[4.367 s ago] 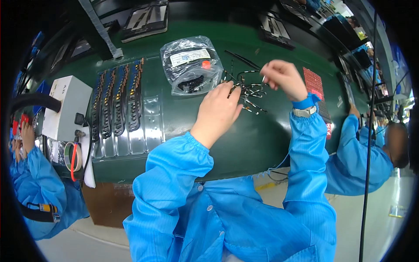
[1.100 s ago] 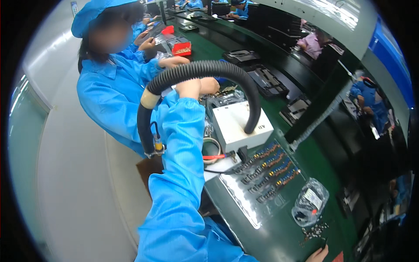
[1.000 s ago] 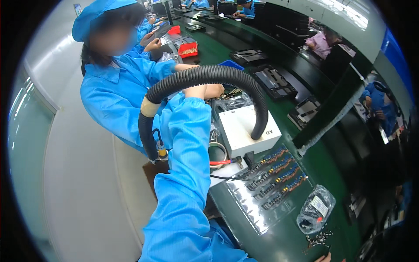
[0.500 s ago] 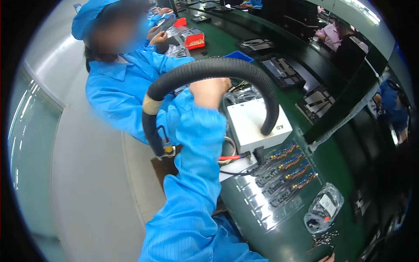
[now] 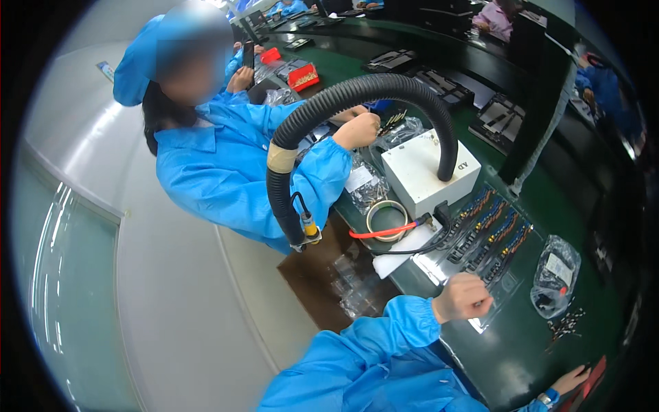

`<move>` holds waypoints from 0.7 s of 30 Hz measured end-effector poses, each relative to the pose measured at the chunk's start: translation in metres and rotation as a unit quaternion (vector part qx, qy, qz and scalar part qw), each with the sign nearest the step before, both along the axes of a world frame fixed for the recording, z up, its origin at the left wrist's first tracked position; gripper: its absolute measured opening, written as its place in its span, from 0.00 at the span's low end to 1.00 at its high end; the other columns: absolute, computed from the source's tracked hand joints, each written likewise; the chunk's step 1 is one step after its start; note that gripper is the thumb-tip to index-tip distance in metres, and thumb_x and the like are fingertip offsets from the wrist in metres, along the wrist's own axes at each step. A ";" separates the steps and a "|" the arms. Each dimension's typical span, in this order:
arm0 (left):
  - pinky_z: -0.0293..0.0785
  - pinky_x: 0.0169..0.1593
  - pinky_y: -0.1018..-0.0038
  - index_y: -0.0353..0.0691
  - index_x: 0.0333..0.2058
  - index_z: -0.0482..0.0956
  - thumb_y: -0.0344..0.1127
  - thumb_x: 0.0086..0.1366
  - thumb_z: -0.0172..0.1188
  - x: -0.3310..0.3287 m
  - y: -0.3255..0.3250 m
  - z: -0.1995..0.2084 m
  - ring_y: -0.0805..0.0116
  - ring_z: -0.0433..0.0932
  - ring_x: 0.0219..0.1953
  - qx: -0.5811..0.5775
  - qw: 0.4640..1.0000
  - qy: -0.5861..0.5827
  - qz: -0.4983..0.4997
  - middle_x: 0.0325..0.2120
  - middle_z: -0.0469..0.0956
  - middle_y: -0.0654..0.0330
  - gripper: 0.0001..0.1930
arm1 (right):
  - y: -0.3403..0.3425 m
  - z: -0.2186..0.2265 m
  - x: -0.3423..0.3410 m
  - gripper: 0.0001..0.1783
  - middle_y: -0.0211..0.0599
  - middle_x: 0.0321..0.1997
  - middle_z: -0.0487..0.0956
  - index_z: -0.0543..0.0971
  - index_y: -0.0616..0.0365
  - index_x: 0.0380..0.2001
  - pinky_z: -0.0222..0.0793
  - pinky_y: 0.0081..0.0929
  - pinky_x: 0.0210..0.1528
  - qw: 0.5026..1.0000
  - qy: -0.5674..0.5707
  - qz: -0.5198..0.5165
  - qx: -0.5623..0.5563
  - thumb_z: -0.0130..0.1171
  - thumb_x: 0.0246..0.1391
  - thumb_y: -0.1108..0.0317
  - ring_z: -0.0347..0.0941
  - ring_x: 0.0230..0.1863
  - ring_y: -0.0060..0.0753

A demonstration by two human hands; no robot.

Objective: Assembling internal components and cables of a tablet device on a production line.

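Observation:
My left hand hovers over the near end of the clear plastic sheet, its fingers curled in. Whatever is between those fingers is too small to make out. Just beyond it lie several black parts with orange and blue wires, side by side. At the lower right, my right hand, wearing a wristwatch, has its fingers closed at a dark edge beside a red object. The frame rim cuts off part of that object. Above this hand are a bunch of small dark leads and a clear bag of black parts.
A white box carries an arching black hose. Nearby are a tape roll and a red cable. A co-worker in blue sits at the far left, hand over the bench. Below the bench edge stands a brown carton.
My left hand has come back from beside the co-worker, past the white box, to the plastic sheet. More of my right hand and the red object now show. The view has shifted.

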State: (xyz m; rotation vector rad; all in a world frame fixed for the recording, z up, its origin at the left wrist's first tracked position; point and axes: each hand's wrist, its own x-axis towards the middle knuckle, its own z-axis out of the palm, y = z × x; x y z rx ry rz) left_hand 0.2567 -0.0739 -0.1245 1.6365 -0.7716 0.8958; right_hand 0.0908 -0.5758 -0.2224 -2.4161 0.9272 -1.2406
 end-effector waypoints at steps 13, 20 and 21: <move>0.58 0.17 0.70 0.39 0.13 0.65 0.22 0.41 0.57 -0.004 0.006 -0.017 0.62 0.63 0.12 -0.023 0.992 0.107 -0.058 0.09 0.62 0.61 0.09 | 0.033 0.011 0.003 0.22 0.53 0.55 0.64 0.62 0.69 0.52 0.57 0.28 0.57 0.998 -0.005 0.055 0.030 0.42 0.60 0.63 0.62 0.54 0.42; 0.59 0.18 0.69 0.39 0.13 0.65 0.25 0.44 0.58 0.001 0.006 -0.016 0.61 0.64 0.13 -0.018 0.989 0.127 -0.071 0.10 0.63 0.61 0.10 | 0.029 0.011 0.003 0.22 0.55 0.55 0.64 0.63 0.70 0.51 0.57 0.29 0.57 0.998 0.020 0.061 -0.002 0.42 0.60 0.63 0.62 0.54 0.45; 0.59 0.18 0.69 0.39 0.13 0.65 0.25 0.44 0.58 0.002 0.006 -0.017 0.61 0.64 0.13 -0.020 0.989 0.129 -0.073 0.10 0.63 0.61 0.10 | 0.031 0.014 0.004 0.22 0.55 0.55 0.64 0.63 0.70 0.51 0.57 0.29 0.57 0.998 0.022 0.060 -0.004 0.42 0.60 0.63 0.62 0.54 0.45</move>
